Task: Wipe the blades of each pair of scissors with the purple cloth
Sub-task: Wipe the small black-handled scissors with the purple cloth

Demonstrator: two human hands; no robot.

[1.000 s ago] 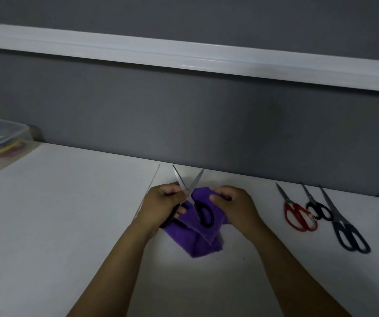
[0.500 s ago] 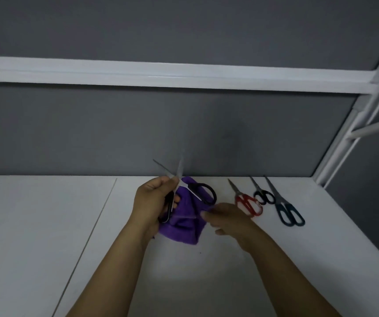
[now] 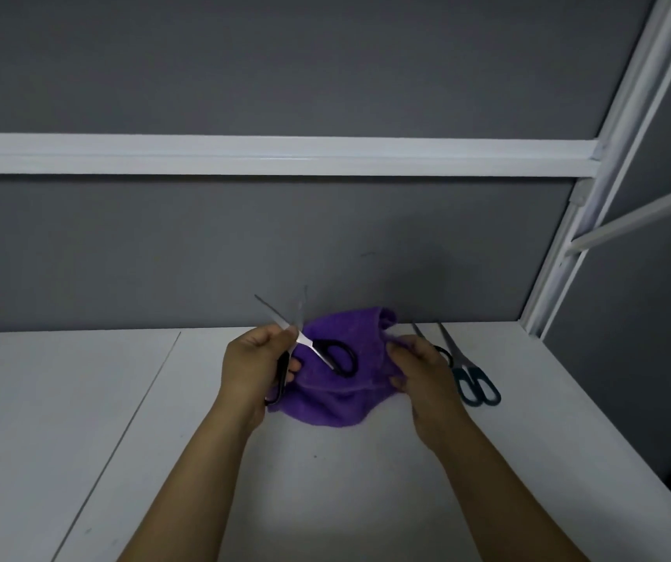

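My left hand (image 3: 255, 365) grips a pair of black-handled scissors (image 3: 336, 356) by one handle, its blades spread open and pointing up toward the wall. The purple cloth (image 3: 342, 393) hangs spread behind and under the scissors. My right hand (image 3: 419, 365) pinches the cloth's right edge and holds it up. A dark blue-handled pair of scissors (image 3: 473, 379) lies shut on the white table (image 3: 82, 419) just right of my right hand. A second black-handled pair (image 3: 427, 338) is mostly hidden behind that hand.
A grey partition wall (image 3: 204, 245) with a white rail stands right behind the table. A white frame post (image 3: 561, 257) rises at the back right corner. The table's right edge runs diagonally toward the lower right. A seam crosses the tabletop on the left.
The view has turned right, so the left bin is out of sight. My right hand moved right and lifted the cloth's edge, spreading it and covering the red-handled scissors.
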